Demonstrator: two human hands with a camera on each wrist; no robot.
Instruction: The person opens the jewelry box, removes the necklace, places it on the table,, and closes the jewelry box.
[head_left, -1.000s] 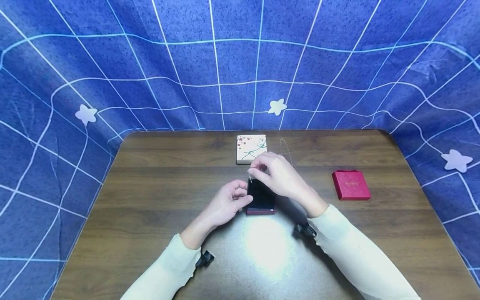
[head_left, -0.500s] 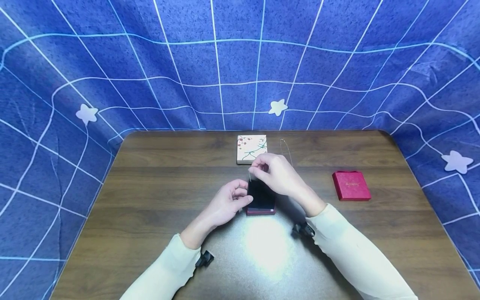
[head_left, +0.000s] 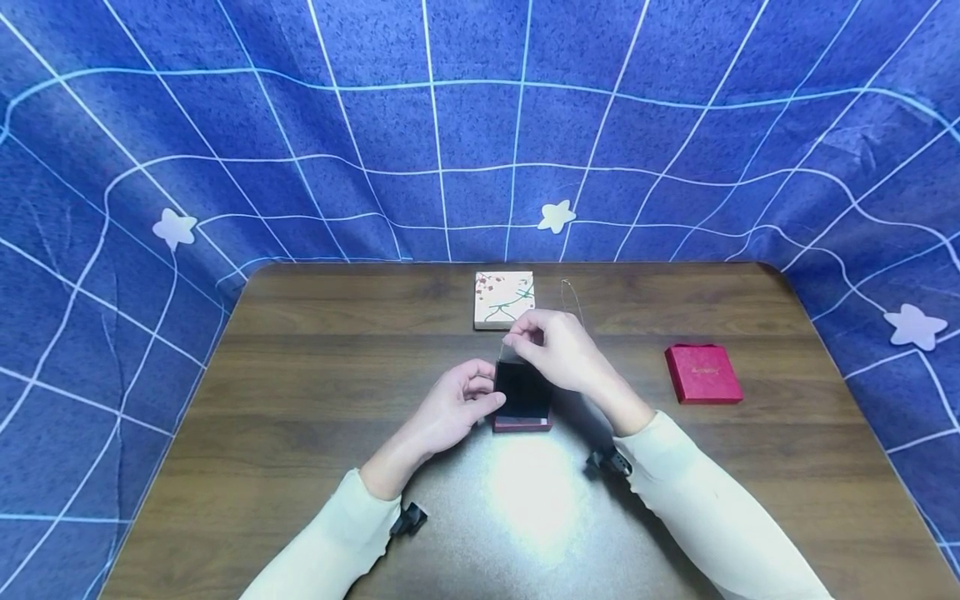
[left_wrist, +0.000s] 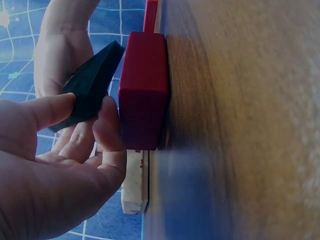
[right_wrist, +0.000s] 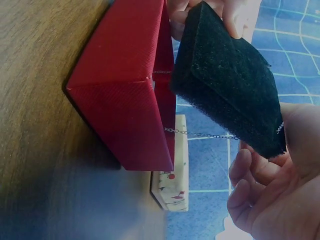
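Thumb and fingers of my left hand (head_left: 450, 410) pinch a black velvety pad (head_left: 522, 388) by its left side. The pad is tilted above an open red box base (right_wrist: 117, 120), apart from it in both wrist views. My right hand (head_left: 558, 354) is at the pad's far edge, thumb and index finger pinching a thin silver chain (right_wrist: 205, 134). Out of the box the chain runs up towards the pad and the right hand; a short stretch also lies at the pad's edge by the right palm. Most of the box's inside is hidden.
Behind the hands stands a cream box with a floral print (head_left: 504, 298). A thin looped chain (head_left: 572, 300) lies to its right. Farther right is a red box lid (head_left: 703, 373) with gold lettering. A blue patterned curtain (head_left: 480, 125) hangs behind the wooden table (head_left: 300, 375).
My right fingertips have shifted slightly to the right with the chain pinched between them. The left hand stays in place, holding the pad.
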